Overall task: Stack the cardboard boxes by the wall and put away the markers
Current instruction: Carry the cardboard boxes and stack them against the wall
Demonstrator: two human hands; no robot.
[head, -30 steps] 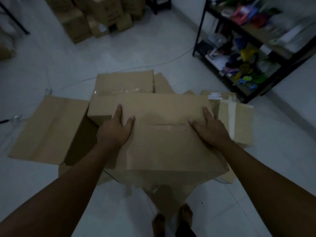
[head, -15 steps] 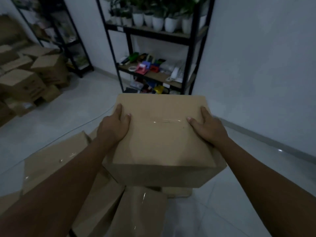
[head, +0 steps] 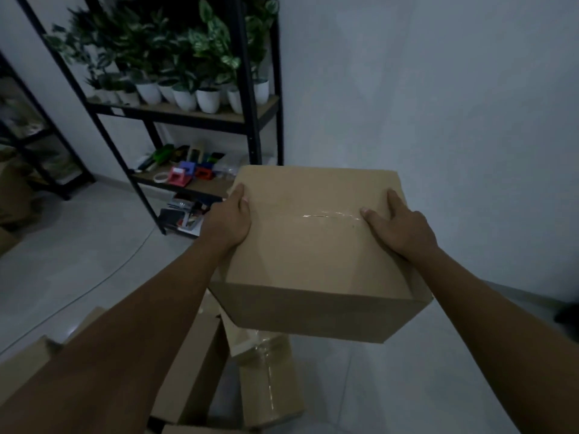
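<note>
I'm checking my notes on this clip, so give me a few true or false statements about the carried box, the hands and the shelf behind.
1. Both hands, left hand and right hand, hold the cardboard box. True.
2. The box rests on the floor. False: it is held up above other boxes.
3. Clear tape runs across the box's top. True.
4. The shelf of white potted plants stands to the box's right. False: it is to the left.

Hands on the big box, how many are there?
2. The left hand grips the left side of the box, thumb on top. The right hand grips the right side the same way. No other hands show.
</note>
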